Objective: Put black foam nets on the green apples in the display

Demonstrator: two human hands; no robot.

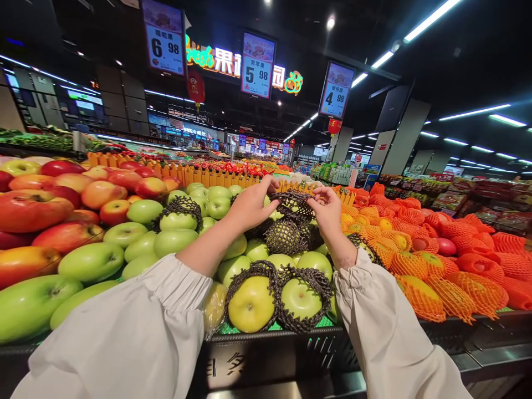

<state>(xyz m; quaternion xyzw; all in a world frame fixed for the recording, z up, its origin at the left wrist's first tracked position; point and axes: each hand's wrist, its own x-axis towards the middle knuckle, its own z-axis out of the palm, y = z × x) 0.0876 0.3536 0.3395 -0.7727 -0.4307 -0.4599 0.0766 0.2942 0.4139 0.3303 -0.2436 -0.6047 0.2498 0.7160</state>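
Note:
Over the green apples, my left hand (pixel 257 202) and my right hand (pixel 326 208) pinch opposite sides of a black foam net sleeve (pixel 294 205). The sleeve is stretched between them, and I cannot make out any fruit inside it. Just below it lies an apple wrapped in black net (pixel 282 236). Nearer the front edge, a yellow-green apple (pixel 251 303) and a green apple (pixel 301 298) sit in black net sleeves with their faces bare. Another netted green apple (pixel 178 213) rests left of my left wrist.
Red and yellow apples (pixel 103 194) are heaped at the left. Fruit in orange net (pixel 419 269) and red net (pixel 482 244) fills the right. A low orange picket fence (pixel 203 176) runs behind. Price signs (pixel 257 65) hang overhead. The black crate rim (pixel 274 337) borders the front.

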